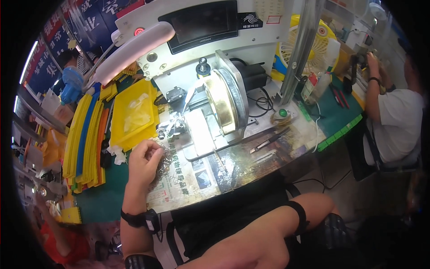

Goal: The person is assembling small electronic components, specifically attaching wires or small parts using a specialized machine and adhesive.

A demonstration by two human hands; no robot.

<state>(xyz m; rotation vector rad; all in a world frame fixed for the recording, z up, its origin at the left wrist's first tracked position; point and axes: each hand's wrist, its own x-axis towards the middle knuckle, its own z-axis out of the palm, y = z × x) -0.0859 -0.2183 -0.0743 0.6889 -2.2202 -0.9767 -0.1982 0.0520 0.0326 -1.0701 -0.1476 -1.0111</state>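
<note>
My left hand (144, 162) rests at the front left of the worktable, its fingers curled in and the thumb against them. Whatever they may hold is hidden. Just right of it, a loose heap of small thin metal pieces (166, 172) lies on the printed table cover. A small metal clamp-like fixture (172, 127) sits beyond that hand, beside a brightly lit flat plate (201, 134). Behind the plate stands a machine wheel with a brass-coloured rim (220, 105). My right hand (255, 240) is close to the camera at the lower edge, back showing, fingers out of sight.
A yellow tray (134, 127) with a clear bag and a row of yellow and blue trays (83, 139) stand left. A white lamp (134, 54) hangs above. A utility knife (270, 141) lies right, near a green button (282, 113). A co-worker (398, 116) sits far right.
</note>
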